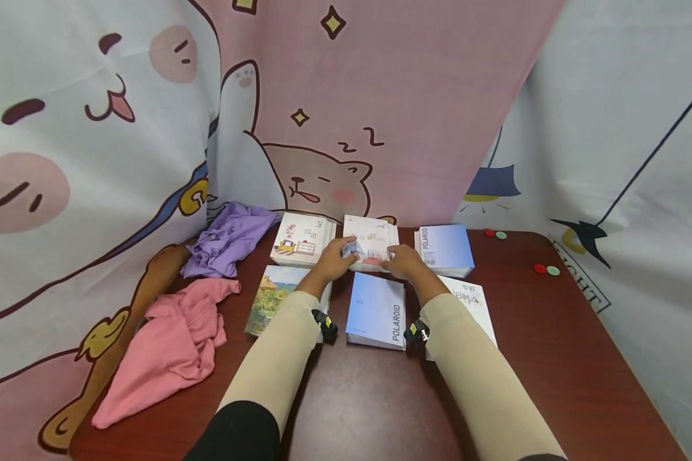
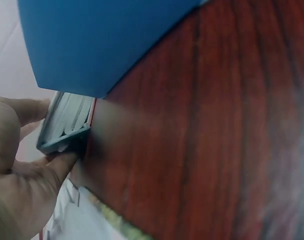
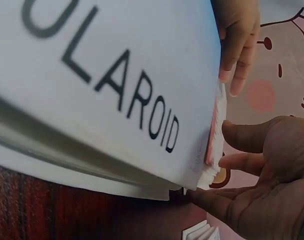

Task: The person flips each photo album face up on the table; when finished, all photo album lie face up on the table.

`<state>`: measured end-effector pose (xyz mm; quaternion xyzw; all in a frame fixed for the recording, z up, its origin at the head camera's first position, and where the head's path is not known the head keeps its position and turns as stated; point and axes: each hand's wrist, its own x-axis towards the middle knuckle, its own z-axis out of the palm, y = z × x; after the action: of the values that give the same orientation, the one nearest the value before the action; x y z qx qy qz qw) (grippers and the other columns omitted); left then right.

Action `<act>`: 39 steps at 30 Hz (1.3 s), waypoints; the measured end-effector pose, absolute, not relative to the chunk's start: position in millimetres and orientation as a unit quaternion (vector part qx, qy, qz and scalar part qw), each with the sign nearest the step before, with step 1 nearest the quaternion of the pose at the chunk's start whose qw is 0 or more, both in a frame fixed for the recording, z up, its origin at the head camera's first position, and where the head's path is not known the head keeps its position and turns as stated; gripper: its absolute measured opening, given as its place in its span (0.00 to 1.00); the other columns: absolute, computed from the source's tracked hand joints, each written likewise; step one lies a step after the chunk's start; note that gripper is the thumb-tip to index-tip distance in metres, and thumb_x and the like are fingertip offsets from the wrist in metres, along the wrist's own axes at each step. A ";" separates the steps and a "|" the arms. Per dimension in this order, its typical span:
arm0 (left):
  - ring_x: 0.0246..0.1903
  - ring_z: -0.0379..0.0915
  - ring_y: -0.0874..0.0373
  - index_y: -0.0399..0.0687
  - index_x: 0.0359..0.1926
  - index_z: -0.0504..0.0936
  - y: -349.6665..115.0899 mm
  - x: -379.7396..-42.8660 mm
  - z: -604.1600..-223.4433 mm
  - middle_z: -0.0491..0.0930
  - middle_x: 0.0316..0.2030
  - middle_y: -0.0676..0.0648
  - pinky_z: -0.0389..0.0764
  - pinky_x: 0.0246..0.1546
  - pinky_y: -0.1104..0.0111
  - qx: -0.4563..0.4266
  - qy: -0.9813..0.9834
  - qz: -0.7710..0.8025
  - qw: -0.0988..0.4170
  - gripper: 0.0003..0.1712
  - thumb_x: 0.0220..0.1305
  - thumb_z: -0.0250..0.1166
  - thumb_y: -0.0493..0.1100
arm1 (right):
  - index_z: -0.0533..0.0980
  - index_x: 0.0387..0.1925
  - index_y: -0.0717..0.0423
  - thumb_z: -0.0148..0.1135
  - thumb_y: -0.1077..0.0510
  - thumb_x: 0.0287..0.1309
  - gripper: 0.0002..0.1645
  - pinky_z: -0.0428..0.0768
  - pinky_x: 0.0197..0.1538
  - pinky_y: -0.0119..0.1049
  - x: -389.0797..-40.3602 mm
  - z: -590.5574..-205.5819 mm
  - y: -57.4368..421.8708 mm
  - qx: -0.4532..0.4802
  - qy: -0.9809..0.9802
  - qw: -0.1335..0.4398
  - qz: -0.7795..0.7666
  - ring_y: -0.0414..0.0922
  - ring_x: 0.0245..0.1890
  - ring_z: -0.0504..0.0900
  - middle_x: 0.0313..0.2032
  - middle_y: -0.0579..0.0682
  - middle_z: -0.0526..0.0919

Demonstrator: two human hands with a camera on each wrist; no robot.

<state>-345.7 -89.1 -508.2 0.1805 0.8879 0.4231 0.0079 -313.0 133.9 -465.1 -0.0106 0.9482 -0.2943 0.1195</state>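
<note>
A white-and-pink photo album [image 1: 371, 227] lies in the middle of the back row. My left hand [image 1: 333, 261] grips its left side, thumb and fingers on either side of the page block in the left wrist view. At the near right corner, my right hand [image 1: 406, 262] holds the same album, with thumb above and fingers lower along the edge. Just in front lies a blue-and-white POLAROID album [image 1: 375, 307], which fills much of the right wrist view and hides part of the held album there.
Flanking the held album are another white album [image 1: 302, 234] and a second POLAROID album [image 1: 450, 246]. A landscape-covered album [image 1: 271, 294] and a white album [image 1: 475, 298] lie partly under my forearms. Purple cloth [image 1: 225, 240], pink cloth [image 1: 173, 339] and small red and green discs [image 1: 539, 269] sit farther out.
</note>
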 end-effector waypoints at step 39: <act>0.86 0.54 0.37 0.64 0.87 0.60 33.7 -316.3 -435.4 0.52 0.88 0.42 0.62 0.84 0.43 0.202 0.947 0.208 0.136 0.45 0.77 0.60 0.67 | 0.50 0.87 0.61 0.59 0.44 0.80 0.49 0.53 0.83 0.74 -319.8 -425.6 282.4 0.007 0.958 0.126 -0.259 0.77 0.84 0.49 0.84 0.75 0.51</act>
<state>-316.3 33.7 -435.4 0.2022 0.9473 0.2077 0.1363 -319.8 282.4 -425.6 0.0070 0.9577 -0.2587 0.1256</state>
